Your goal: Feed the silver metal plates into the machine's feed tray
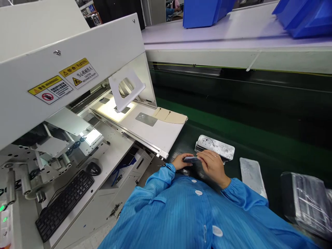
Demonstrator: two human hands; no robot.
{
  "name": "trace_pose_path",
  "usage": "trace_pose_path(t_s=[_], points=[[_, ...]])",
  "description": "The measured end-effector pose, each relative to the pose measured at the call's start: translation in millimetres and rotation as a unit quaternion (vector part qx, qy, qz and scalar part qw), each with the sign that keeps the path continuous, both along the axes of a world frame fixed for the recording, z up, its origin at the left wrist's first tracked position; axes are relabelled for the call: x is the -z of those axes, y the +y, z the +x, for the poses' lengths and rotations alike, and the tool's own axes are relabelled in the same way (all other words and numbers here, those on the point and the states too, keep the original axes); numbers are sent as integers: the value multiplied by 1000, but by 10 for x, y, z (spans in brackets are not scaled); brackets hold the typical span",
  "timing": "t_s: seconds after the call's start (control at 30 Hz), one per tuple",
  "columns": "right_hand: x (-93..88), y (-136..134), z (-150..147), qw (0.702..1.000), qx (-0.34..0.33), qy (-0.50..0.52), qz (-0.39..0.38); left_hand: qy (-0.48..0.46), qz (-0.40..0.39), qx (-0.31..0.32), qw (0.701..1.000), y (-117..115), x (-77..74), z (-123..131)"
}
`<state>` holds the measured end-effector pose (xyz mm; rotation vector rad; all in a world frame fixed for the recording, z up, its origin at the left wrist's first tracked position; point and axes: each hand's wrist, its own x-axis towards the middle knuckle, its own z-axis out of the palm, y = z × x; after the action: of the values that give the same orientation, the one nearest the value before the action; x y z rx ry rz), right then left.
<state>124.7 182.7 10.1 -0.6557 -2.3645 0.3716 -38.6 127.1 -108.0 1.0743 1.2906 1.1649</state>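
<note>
Close to my body, my left hand [183,161] grips one end of a thin dark flat panel [191,159]. The fingers of my right hand [213,166] are closed on its other end. Just beyond my right hand lies a stack of phone-sized panels [217,146], its top one silvery with camera holes at the left end. Farther right, a pale flat panel [252,175] rests on the dark green surface. On the white machine bed to the left lies a single grey panel with small holes [146,119].
A white machine [103,45] with warning labels rises at left, its bed partly lit. A keyboard [64,204] and mouse [93,168] sit on its ledge. Plastic-wrapped panels [308,204] lie at far right. Blue bins [202,14] stand on the shelf above.
</note>
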Motion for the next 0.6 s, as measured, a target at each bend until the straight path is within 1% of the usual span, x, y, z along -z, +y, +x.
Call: trace_pose_path(t_s=[0.13,0.23,0.4,0.53,0.6], points=[[-136,17,-29,997,3,51,-59,0,-15,-7,1000,25,28,21],[-258,16,-32,991,21,96,-94,0,-24,-6,1000,52,31,35],[-436,33,-7,980,39,125,-151,9,-35,-8,999,87,19,52],[-481,65,15,962,93,173,-188,15,-51,-16,998,95,22,84],[-497,88,30,950,128,211,-193,18,-58,-25,998,93,20,102]])
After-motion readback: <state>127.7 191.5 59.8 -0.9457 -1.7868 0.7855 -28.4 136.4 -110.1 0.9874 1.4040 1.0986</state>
